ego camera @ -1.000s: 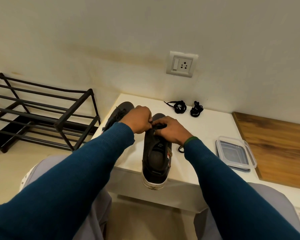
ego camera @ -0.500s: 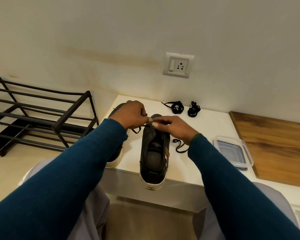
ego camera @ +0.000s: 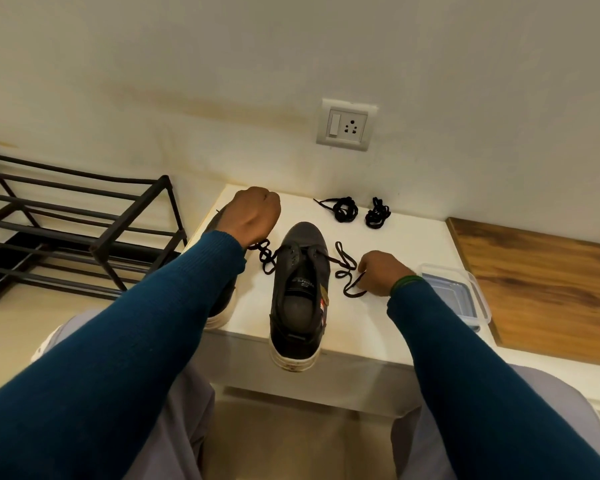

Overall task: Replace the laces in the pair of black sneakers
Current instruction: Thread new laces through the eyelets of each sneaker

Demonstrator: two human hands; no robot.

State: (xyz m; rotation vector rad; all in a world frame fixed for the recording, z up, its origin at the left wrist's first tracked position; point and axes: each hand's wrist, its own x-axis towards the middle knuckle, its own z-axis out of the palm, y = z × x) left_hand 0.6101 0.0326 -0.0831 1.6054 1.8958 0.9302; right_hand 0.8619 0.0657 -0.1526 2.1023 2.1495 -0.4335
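- Left hand (ego camera: 255,216): clenched above the far left part of the table (ego camera: 378,327), gripping one end of the lace (ego camera: 333,260), which trails in loops from under the fist to the sneaker (ego camera: 300,289).
- Right hand (ego camera: 381,273): fingers curled, pinching the lace's other end; it rests on the table right of the sneaker.
- Sneaker: upright at mid-table, toe toward the wall, heel overhanging the near edge.
- Second sneaker (ego camera: 222,315): left of the first and largely hidden by the left forearm, its white sole at the near left corner.
- Coiled spare laces (ego camera: 345,210): two bundles by the wall beyond the toe, apart from both hands.
- Clear container (ego camera: 454,296): just beside the right wrist, at the table's right edge against a wooden board (ego camera: 548,289).
- Shoe rack (ego camera: 84,230): on the floor, left of the table.
- Open surface: between the toe and the coiled spare laces, and along the near edge right of the heel.
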